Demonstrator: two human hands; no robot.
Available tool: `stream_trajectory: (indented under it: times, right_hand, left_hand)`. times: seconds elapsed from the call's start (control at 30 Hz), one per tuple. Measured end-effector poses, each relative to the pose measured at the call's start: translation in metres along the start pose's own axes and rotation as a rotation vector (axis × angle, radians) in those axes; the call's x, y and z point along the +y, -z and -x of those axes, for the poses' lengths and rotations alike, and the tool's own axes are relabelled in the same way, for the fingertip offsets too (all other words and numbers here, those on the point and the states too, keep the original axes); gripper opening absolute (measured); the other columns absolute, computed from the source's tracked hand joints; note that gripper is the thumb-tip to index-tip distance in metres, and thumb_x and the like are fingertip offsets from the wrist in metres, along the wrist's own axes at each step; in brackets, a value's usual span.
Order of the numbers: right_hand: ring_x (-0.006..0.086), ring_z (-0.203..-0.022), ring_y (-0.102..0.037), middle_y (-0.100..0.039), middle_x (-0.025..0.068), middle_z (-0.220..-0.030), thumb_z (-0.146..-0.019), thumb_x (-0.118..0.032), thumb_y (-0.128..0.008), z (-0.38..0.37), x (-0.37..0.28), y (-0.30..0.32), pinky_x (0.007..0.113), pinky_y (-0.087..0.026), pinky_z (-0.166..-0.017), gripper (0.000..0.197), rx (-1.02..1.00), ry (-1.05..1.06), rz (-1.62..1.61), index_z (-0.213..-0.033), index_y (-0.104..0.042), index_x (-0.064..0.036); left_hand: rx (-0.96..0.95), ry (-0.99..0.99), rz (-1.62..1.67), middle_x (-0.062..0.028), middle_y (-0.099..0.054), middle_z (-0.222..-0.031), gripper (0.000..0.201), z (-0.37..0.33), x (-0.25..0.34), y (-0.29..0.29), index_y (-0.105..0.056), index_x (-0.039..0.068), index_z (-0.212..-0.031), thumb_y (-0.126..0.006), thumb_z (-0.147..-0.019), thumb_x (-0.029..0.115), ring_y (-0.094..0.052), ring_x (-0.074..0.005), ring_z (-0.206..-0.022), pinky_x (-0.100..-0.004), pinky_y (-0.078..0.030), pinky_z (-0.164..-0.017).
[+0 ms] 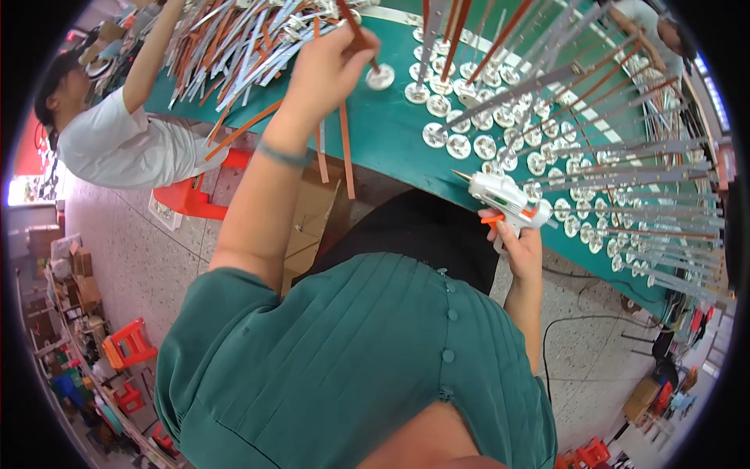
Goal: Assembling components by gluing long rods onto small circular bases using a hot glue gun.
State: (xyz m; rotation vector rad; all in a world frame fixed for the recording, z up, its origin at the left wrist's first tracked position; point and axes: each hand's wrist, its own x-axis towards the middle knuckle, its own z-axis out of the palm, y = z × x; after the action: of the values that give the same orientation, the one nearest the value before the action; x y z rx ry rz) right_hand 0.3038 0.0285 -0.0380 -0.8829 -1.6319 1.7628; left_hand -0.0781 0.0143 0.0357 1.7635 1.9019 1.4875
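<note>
My left hand, raised over the green table's near edge, is closed around a brown strip. At the strip's lower end is a white round base, just past my fingertips. Held in my right hand is a white glue gun with an orange trigger, its thin nozzle pointing left over the table edge. Beyond both hands stand many brown and grey strips upright on white round bases, in close rows.
Loose brown and silver strips lie heaped on the table at left, some overhanging the edge. A person in white reaches across at left; another person is at far right. A red stool and a cardboard box stand below.
</note>
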Motion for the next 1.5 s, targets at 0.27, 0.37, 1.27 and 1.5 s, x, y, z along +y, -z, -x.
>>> stream_trajectory:
  times: [0.27, 0.37, 1.27, 1.5]
  right_hand:
    - [0.0112, -0.071, -0.059, -0.068, 0.0151, -0.105, -0.089, -0.013, -0.058, 0.004, 0.009, 0.002, 0.024, -0.046, -0.062, 0.036, 0.008, 0.007, 0.015, -0.120, -0.055, 0.0033]
    - [0.0118, -0.072, -0.059, -0.068, 0.0162, -0.105, -0.088, -0.012, -0.059, 0.005, 0.011, 0.004, 0.024, -0.047, -0.064, 0.036, 0.009, 0.002, 0.003, -0.121, -0.055, 0.0036]
    - [0.0130, -0.070, -0.059, -0.068, 0.0154, -0.102, -0.087, -0.014, -0.061, 0.004, 0.010, 0.001, 0.024, -0.046, -0.062, 0.038, 0.039, 0.043, 0.017, -0.120, -0.055, 0.0038]
    - [0.0118, -0.072, -0.059, -0.068, 0.0146, -0.102, -0.087, -0.012, -0.059, 0.007, 0.016, 0.000, 0.024, -0.047, -0.062, 0.035, 0.061, 0.070, -0.011, -0.119, -0.056, 0.0029]
  left_hand:
    - [0.017, 0.022, -0.200, -0.0094, -0.070, -0.085, 0.015, -0.077, -0.077, -0.063, -0.067, 0.006, -0.099, -0.066, -0.084, 0.008, -0.067, -0.0196, -0.075, -0.0303, -0.053, -0.068]
    - [-0.013, 0.056, -0.116, -0.0091, -0.070, -0.085, 0.016, -0.084, -0.077, -0.073, -0.067, 0.005, -0.100, -0.065, -0.084, 0.006, -0.067, -0.0182, -0.075, -0.0297, -0.053, -0.069]
    - [-0.355, -0.455, -1.015, -0.0044, -0.059, -0.092, 0.013, -0.026, -0.062, 0.015, -0.070, 0.012, -0.082, -0.063, -0.074, 0.005, -0.055, -0.0236, -0.100, -0.0362, -0.044, -0.085]
    - [-0.193, -0.321, -0.596, -0.0108, -0.061, -0.087, 0.011, -0.036, -0.048, 0.034, -0.060, 0.005, -0.092, -0.061, -0.080, 0.005, -0.057, -0.0330, -0.090, -0.0407, -0.047, -0.080]
